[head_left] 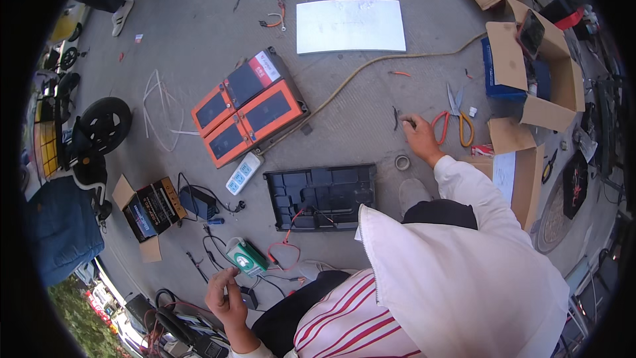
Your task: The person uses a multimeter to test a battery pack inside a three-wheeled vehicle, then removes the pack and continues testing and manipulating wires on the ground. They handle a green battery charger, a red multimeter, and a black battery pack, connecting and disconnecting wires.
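My right hand (421, 138) is stretched out above the ground with its fingers loosely bent and apart, nothing visible in them. Close to its fingertips lies a thin black strip (395, 118); to its right are scissors (456, 114) with red and orange handles, and below it a roll of tape (402, 162). My left hand (226, 299) hovers at the lower left, empty, with fingers half curled. Beside it is a green and white box-shaped device (247, 258) with leads. Between the hands lies a black ribbed plastic tray (321, 182), with red and black wires over its near edge.
Orange and black battery packs (248, 109) sit ahead, beside a white power strip (244, 174). Farther off lies a white panel (351, 25). A long cable (371, 63) crosses the ground. Open cardboard boxes (560, 79) stand right, another box (149, 215) left. A wheeled vehicle (106, 126) is at left.
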Tool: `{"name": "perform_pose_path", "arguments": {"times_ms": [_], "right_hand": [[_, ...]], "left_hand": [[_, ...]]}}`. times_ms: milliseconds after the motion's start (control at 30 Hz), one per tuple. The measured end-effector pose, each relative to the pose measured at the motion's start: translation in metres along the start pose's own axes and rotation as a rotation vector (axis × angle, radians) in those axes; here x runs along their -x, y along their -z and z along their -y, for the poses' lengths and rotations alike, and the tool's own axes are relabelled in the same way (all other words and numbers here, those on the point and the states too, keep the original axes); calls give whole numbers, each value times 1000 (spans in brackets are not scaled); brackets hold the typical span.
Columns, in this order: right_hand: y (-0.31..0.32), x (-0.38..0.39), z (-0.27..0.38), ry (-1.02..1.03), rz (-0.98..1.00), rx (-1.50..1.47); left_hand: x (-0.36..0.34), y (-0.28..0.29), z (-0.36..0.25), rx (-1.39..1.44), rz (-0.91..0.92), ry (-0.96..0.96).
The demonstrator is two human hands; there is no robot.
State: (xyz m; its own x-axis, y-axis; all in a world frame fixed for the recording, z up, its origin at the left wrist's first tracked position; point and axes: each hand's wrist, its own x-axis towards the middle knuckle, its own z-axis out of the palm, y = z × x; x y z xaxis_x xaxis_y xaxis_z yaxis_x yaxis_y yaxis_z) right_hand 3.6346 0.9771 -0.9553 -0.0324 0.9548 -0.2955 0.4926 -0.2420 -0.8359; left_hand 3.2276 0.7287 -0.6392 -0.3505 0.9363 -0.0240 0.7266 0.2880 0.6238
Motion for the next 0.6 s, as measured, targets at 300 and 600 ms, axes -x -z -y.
{"name": "perform_pose_path", "arguments": {"times_ms": [300,600], "right_hand": [[43,96,-87,-210,-357,102],[88,114,-141,-364,-541,369]], "left_hand": [[3,-11,16,-11,106,34],[13,-4,26,14,166,79]]}}
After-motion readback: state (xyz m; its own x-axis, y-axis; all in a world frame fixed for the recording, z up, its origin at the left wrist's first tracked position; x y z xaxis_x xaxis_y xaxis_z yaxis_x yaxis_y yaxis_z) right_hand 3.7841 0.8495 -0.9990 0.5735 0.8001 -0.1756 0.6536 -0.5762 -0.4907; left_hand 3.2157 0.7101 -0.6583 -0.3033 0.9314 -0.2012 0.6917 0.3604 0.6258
